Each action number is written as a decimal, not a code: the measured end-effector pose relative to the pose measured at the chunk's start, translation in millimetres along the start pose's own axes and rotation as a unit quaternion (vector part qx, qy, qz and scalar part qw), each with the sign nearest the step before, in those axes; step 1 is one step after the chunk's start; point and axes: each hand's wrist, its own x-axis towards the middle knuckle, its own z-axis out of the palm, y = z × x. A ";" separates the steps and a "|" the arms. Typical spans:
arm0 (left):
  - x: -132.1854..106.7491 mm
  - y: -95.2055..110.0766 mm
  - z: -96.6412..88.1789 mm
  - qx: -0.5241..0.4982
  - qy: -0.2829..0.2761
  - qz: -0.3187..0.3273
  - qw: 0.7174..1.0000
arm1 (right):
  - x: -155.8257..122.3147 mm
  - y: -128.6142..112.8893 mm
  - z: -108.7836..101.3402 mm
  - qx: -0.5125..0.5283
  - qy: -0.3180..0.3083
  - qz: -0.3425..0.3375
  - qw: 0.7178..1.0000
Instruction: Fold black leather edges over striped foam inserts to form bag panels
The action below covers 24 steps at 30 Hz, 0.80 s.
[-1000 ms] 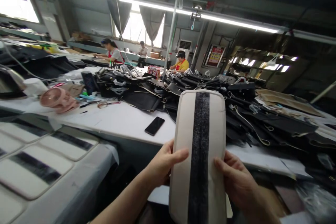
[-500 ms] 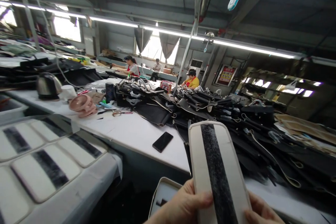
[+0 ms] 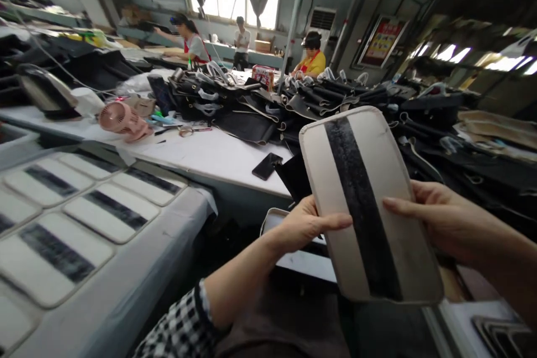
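In the head view, both bare hands hold a cream, round-cornered rectangular panel [image 3: 371,207] in mid-air, tilted, in front of a long white-topped table [image 3: 210,156]. The left hand [image 3: 300,226] clamps its left edge, thumb flat on the face and reaching the rough black lengthwise strip [image 3: 363,201]. The right hand [image 3: 440,210] pinches the opposite edge, thumb on the cream face short of the strip; the other fingers of both hands go behind the panel, largely hidden.

The held panel already bears its strip, which runs nearly end to end. To the left, similar cream panels with black strips [image 3: 111,212] lie flat in rows on a grey-covered table [image 3: 159,268], so those look to be at a like stage. How many are left to handle cannot be told.

Beyond the hands, a black phone [image 3: 267,166] lies on the white-topped table, with a pink plastic fan [image 3: 121,120] farther left and heaped black sheet-like pieces [image 3: 247,123] behind.
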 end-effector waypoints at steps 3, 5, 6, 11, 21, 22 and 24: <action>-7.5 11.6 -10.2 0.018 -0.058 -0.013 0.998 | 2.6 -8.3 -2.2 -0.026 0.016 -0.013 0.999; -16.9 16.9 -22.2 0.052 -0.030 0.003 0.998 | 3.3 -14.5 -7.6 -0.042 0.056 -0.026 0.997; -22.6 17.6 -31.1 0.068 0.009 0.019 0.997 | 3.5 -17.4 -11.2 -0.051 0.076 -0.035 0.995; -56.1 -7.1 -99.1 0.073 0.308 0.092 0.944 | 5.9 -26.0 -27.3 -0.086 0.090 -0.072 0.990; -102.7 -134.4 -182.0 0.043 0.397 -0.097 0.912 | 26.0 -7.6 -40.3 -0.150 -0.103 -0.015 0.983; -100.9 -141.8 -184.4 0.026 0.394 -0.105 0.913 | 27.4 -5.3 -41.5 -0.151 -0.136 -0.009 0.979; -95.5 -152.0 -187.0 -0.004 0.381 -0.116 0.917 | 29.5 -1.1 -43.8 -0.155 -0.182 0.007 0.971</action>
